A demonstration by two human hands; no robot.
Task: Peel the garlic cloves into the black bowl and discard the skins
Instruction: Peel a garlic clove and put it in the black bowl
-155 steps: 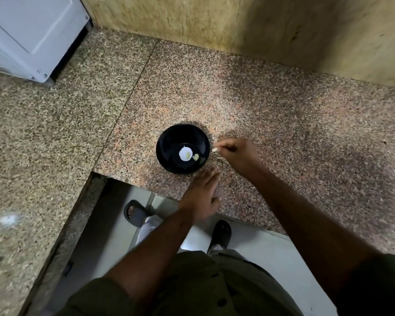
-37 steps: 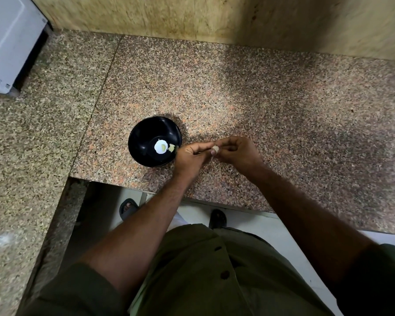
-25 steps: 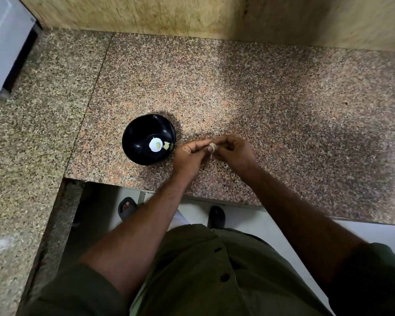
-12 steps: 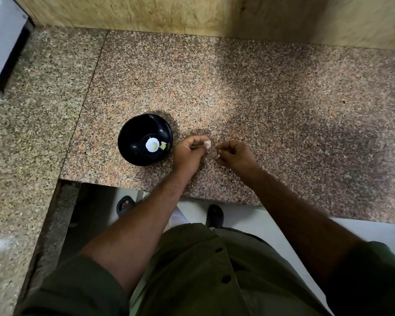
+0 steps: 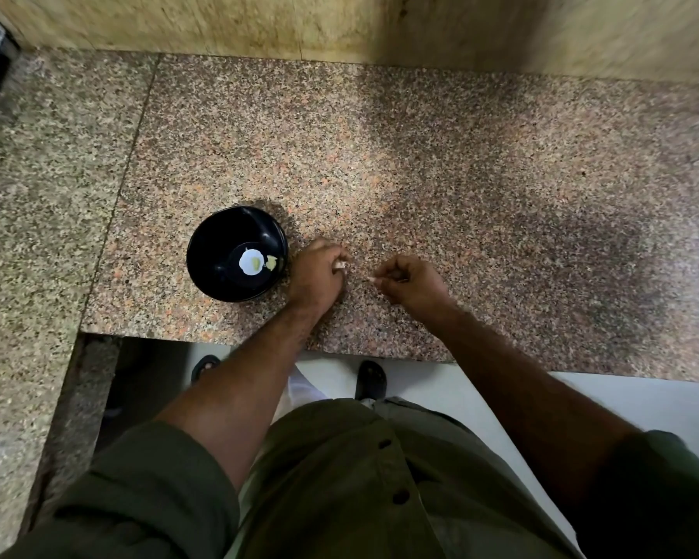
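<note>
The speckled granite bench (image 5: 420,163) carries a black bowl (image 5: 218,252) near its front edge, w/ two peeled cloves (image 5: 272,262) lying inside at the bottom. Just right of the bowl the left hand (image 5: 317,274) is curled and pinches a garlic clove (image 5: 341,265). The right hand (image 5: 410,282), a bit apart from it, pinches a thin bit of skin (image 5: 374,279) btw. thumb and fingers.

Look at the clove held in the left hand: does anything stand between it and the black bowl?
Nothing visible does. The left hand pinches the clove just right of the bowl, whose open top holds only two peeled cloves. The right hand is on the far side.
</note>
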